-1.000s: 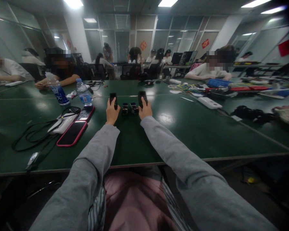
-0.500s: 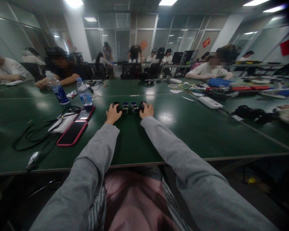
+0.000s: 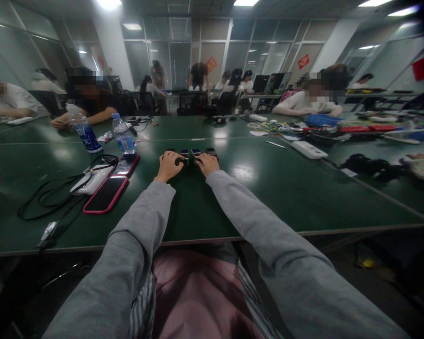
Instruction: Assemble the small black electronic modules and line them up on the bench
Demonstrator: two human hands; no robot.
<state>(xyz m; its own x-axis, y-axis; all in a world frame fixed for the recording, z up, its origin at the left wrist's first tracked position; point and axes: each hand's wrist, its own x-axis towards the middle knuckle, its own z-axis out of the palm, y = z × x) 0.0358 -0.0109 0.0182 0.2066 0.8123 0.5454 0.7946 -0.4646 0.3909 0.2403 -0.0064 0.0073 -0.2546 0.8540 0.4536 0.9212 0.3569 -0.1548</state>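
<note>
On the green table in front of me, several small dark devices stand in a short row. My left hand has its fingers curled round the left inner device, which has a bluish top. Opposite it, my right hand closes its fingers on the right inner device, also bluish on top. A black block sits just behind the right hand. Another dark block is mostly hidden behind my left fingers.
To the left lie a red-edged phone, a second phone, a white power bank and black cables. Two bottles, one blue-labelled and one clear, stand behind. Right, a white device lies near clutter. People sit across the table.
Both hands have moved inward from the outer black blocks to the two inner devices. The black block on the right is now uncovered.
</note>
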